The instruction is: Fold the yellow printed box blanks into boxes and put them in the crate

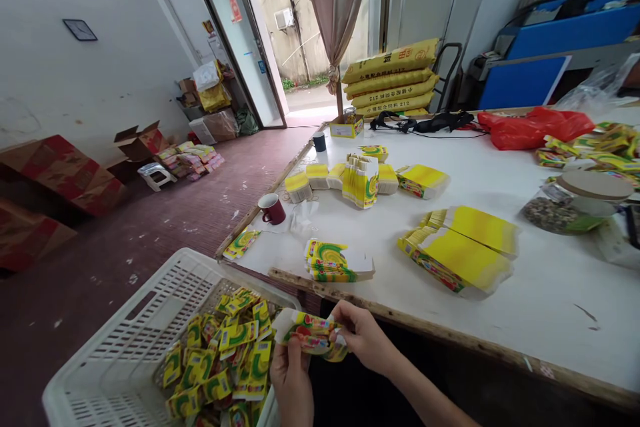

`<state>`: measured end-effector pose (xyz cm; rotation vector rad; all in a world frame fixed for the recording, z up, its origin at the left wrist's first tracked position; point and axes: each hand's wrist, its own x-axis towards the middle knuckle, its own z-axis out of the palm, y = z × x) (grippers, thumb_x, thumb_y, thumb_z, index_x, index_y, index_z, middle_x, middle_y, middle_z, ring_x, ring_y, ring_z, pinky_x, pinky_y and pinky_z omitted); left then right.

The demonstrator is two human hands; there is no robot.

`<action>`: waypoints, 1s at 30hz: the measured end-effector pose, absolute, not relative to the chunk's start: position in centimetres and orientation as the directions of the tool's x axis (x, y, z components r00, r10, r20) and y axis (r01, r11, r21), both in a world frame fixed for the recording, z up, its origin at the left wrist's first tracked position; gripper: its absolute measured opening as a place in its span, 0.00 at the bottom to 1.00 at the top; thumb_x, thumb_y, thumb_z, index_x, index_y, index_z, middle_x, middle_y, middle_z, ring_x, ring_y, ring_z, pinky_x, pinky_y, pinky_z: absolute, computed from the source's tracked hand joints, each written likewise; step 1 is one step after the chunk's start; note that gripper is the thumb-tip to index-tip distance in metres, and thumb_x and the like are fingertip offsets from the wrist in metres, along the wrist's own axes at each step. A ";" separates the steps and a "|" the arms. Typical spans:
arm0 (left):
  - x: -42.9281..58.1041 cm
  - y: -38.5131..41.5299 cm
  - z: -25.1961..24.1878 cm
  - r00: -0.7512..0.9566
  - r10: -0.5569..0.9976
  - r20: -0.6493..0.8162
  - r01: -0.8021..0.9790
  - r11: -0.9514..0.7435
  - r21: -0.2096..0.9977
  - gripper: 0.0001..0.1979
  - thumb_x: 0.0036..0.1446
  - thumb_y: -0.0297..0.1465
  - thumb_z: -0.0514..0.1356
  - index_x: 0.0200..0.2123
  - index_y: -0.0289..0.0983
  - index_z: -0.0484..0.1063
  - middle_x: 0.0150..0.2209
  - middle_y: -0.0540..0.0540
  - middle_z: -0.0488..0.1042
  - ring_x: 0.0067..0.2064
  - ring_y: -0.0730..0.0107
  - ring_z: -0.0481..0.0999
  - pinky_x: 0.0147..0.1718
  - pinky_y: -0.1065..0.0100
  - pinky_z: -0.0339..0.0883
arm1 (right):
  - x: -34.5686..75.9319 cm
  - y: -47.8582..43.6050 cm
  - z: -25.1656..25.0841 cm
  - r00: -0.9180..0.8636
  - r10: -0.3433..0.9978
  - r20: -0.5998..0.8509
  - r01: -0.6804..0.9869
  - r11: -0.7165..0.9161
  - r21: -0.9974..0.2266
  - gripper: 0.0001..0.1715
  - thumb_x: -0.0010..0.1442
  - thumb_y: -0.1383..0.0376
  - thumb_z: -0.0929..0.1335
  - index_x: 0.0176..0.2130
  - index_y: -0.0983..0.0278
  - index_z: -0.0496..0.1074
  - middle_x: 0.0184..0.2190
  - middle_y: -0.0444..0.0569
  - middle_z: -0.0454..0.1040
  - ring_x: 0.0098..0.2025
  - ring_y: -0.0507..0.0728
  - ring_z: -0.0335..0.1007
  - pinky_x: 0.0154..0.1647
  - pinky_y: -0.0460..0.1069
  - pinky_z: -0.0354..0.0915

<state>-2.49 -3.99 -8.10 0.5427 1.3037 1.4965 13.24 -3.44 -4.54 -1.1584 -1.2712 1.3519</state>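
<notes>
Between my two hands is a small yellow, green and red printed carton (313,330), with white flaps showing at its left end. My left hand (291,370) grips it from below, thumb pressed on its printed face. The fingers of my right hand (363,333) pinch its right end. Both hands are just off the table's front edge, beside a white plastic basket (183,263). Many similar yellow-green cartons (240,340) lie jumbled in the basket. A stack of flat cartons (335,261) rests on the table straight ahead of my hands.
On the white table (525,320) stand a larger block of flat cartons (465,250), a maroon mug (273,210), a dark cup (319,141) and a lidded jar (565,203). A red plastic bag (537,127) lies farther back. Yellow sacks (393,83) are piled beyond the table.
</notes>
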 end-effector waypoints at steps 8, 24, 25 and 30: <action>-7.5 -3.9 -5.6 0.072 0.981 -0.182 -0.188 0.193 0.963 0.44 0.32 0.62 0.70 0.48 0.39 0.80 0.53 0.33 0.79 0.58 0.38 0.76 0.59 0.46 0.69 | 16.7 -4.0 -2.4 -0.456 0.833 0.314 0.487 0.528 -0.695 0.17 0.57 0.80 0.65 0.33 0.60 0.75 0.31 0.45 0.77 0.36 0.55 0.69 0.41 0.48 0.62; -1.7 -6.8 -5.9 -0.111 0.994 -0.009 0.352 0.048 0.935 0.37 0.43 0.41 0.71 0.55 0.38 0.65 0.51 0.38 0.76 0.54 0.49 0.77 0.54 0.54 0.70 | 13.5 -7.8 -4.2 0.179 0.942 0.285 0.167 0.257 -0.952 0.14 0.59 0.65 0.69 0.46 0.59 0.66 0.36 0.48 0.75 0.36 0.56 0.74 0.40 0.51 0.73; -1.7 -6.9 -5.5 -0.034 0.999 0.031 0.400 -0.015 0.916 0.35 0.45 0.40 0.70 0.55 0.38 0.65 0.49 0.39 0.77 0.52 0.51 0.77 0.52 0.55 0.71 | 14.2 -7.4 -3.6 0.158 0.968 0.193 0.127 0.174 -0.977 0.15 0.59 0.62 0.70 0.45 0.61 0.67 0.34 0.46 0.73 0.32 0.55 0.72 0.36 0.50 0.72; -0.9 -7.8 -5.1 0.154 0.962 0.225 0.425 -0.270 0.864 0.34 0.48 0.38 0.70 0.56 0.38 0.63 0.44 0.42 0.76 0.44 0.57 0.79 0.44 0.61 0.73 | 15.5 -5.2 -3.3 -0.102 0.971 -0.218 -0.205 -0.235 -0.950 0.22 0.58 0.47 0.70 0.32 0.63 0.71 0.26 0.46 0.72 0.30 0.56 0.71 0.35 0.51 0.71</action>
